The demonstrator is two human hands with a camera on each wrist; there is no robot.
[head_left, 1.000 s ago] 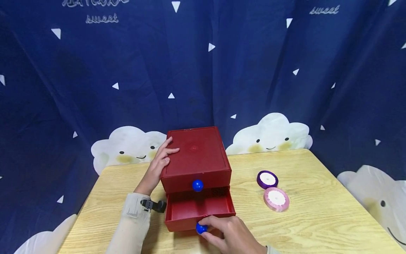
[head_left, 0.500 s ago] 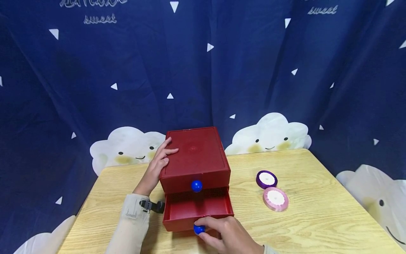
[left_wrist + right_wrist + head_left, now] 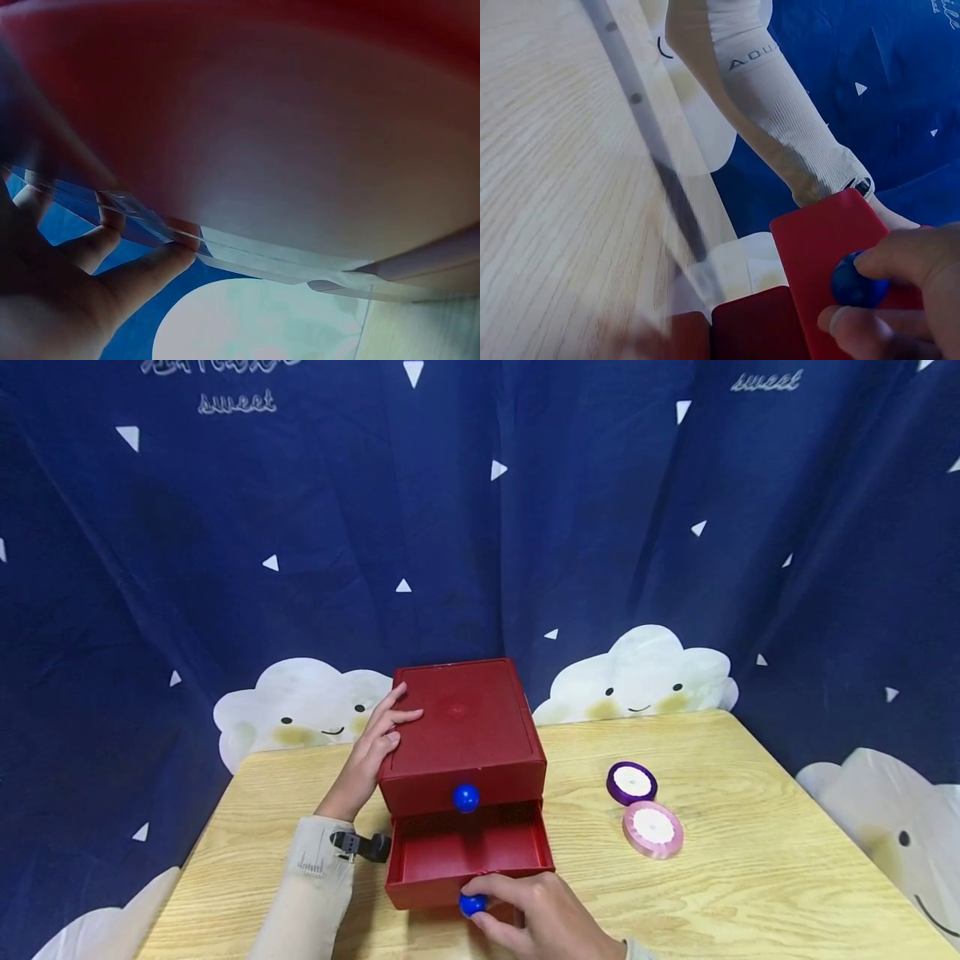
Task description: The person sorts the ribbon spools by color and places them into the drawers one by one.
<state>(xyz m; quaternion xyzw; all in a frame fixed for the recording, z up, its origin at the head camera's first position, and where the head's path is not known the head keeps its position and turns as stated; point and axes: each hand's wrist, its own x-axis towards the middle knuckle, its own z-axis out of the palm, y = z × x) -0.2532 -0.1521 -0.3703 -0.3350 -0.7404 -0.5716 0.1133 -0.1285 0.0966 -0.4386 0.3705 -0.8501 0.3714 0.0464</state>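
A red two-drawer box [image 3: 457, 718] stands on the table, a round blue knob [image 3: 466, 798] on its upper drawer, which is closed. The lower drawer [image 3: 472, 852] is pulled out and its inside looks bare. Thumb and forefinger of my right hand [image 3: 543, 914] pinch the lower blue knob [image 3: 472, 905]; the right wrist view shows the same blue knob [image 3: 855, 281] between the fingertips. My left hand [image 3: 371, 756] rests along the box's left top edge with fingers spread. In the left wrist view, the left fingers [image 3: 150, 277] touch the box's edge.
To the right of the box lie a purple ribbon roll [image 3: 632, 783] and a pink ribbon roll [image 3: 653, 830], side by side on the wooden table [image 3: 750, 860]. Behind hangs a dark blue curtain [image 3: 450, 510] with white triangles and clouds.
Hardly anything differs. The view shifts slightly; both hands keep their places on the box and the lower knob, and the lower drawer stays pulled out.
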